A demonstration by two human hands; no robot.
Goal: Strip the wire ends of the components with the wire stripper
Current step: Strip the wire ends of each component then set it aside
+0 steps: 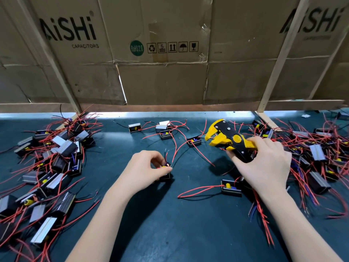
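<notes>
A wall of flattened cardboard boxes, printed with "AiSHi CAPACITORS", is seen across the far side, braced by pale wooden slats. Below it a dark green table is spread from left to right. On the left of the table a large heap of components is piled, black and grey blocks tangled in red and black wires. On the right a second heap is spread in the same tangle of red, black and blue wires. Between the heaps, toward the far edge, a few loose components are scattered well apart from one another. The yellow and black wire stripper is held above the table right of centre, its jaws standing open and pointed to the far left. Its handles are gripped by the right hand, with the fingers curled round them. One component is lying near that hand's wrist, a red wire trailing from it to the left. The left hand is placed at the centre, and a small component is pinched between its thumb and fingertips on the table. Red and black wire ends are seen rising from that held piece toward the far side.
</notes>
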